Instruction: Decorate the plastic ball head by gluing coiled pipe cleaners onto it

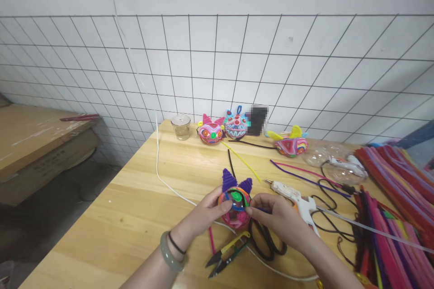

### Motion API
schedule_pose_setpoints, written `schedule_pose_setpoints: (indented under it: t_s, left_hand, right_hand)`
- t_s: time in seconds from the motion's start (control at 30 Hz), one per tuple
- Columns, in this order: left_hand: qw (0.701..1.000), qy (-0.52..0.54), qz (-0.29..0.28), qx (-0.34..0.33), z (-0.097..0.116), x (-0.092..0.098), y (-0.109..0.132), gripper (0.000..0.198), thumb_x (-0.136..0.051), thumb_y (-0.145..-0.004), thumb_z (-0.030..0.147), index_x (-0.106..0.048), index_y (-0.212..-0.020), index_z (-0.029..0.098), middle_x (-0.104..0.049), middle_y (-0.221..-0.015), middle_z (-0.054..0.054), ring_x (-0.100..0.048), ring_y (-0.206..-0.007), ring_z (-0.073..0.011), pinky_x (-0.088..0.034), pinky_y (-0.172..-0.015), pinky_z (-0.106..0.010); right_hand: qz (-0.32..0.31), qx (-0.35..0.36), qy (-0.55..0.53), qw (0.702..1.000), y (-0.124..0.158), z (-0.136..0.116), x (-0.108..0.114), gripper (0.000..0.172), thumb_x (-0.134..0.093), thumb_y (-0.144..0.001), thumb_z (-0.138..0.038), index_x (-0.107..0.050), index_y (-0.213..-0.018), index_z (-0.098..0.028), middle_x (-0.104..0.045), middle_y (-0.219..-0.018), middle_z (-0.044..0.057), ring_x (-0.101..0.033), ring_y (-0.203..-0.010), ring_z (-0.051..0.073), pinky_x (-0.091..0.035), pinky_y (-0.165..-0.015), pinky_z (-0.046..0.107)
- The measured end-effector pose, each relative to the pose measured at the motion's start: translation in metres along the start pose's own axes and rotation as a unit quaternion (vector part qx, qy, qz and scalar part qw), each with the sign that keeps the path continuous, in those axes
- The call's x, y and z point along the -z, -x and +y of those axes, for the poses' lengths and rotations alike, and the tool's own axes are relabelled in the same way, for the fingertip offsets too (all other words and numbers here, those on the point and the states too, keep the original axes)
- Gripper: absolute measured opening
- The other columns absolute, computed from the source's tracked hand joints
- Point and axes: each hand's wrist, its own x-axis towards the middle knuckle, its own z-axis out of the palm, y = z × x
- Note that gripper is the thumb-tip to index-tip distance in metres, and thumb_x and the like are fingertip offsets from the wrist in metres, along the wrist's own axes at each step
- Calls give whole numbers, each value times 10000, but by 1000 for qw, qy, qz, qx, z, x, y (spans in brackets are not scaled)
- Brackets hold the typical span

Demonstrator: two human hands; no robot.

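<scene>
Together, the left hand (206,213) cups the colourful pipe-cleaner ball (234,204), fingers curled against its side. The right hand (280,219) pinches a blue pipe cleaner (262,210) at the ball's face, above the snips (228,254) on the wooden table (135,207).

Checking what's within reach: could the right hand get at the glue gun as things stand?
Probably yes: the glue gun lies just beyond the right hand on the table, nothing between, but it pinches a blue pipe cleaner.
</scene>
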Motion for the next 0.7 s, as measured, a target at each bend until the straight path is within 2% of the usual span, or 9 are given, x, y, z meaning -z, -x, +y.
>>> schedule_pose_setpoints:
  t_s: [0.13,0.27,0.43,0.7]
  left_hand:
    - [999,48,-8,1,-3,0,0,537,-699,-758,405,-570,-1224,170,-641,-1196,-120,-556,-1133,-288,-405,-977,-412]
    - [998,53,19,34,-6,-2,0,632,-813,-644,282,-544,-1205,175,-655,-1143,-107,-610,-1029,-260,-458,-886,-368]
    - [997,62,31,15,-8,-3,1,653,-801,-661,260,-495,-1231,177,-642,-1171,-111,-605,-1059,-258,-449,-900,-364]
    - [997,51,53,6,-4,-4,1,619,-789,-670,265,-488,-1200,158,-655,-1116,-111,-612,-1021,-248,-451,-881,-354]
  right_hand:
    - [-9,9,-35,999,1,-2,-3,168,-631,-752,-348,-650,-685,-195,-661,-614,-18,-576,-572,145,-418,-518,234]
    - [-2,14,-12,1000,2,-7,-7,143,-616,-760,-318,-641,-680,-202,-676,-641,-9,-602,-614,162,-439,-550,246]
    - [0,22,12,1000,4,-15,-13,142,-571,-780,-313,-644,-715,-210,-697,-706,9,-623,-684,190,-456,-617,274]
    - [12,15,41,999,7,-22,-18,137,-553,-787,-291,-647,-720,-216,-682,-695,2,-596,-662,190,-424,-594,275]
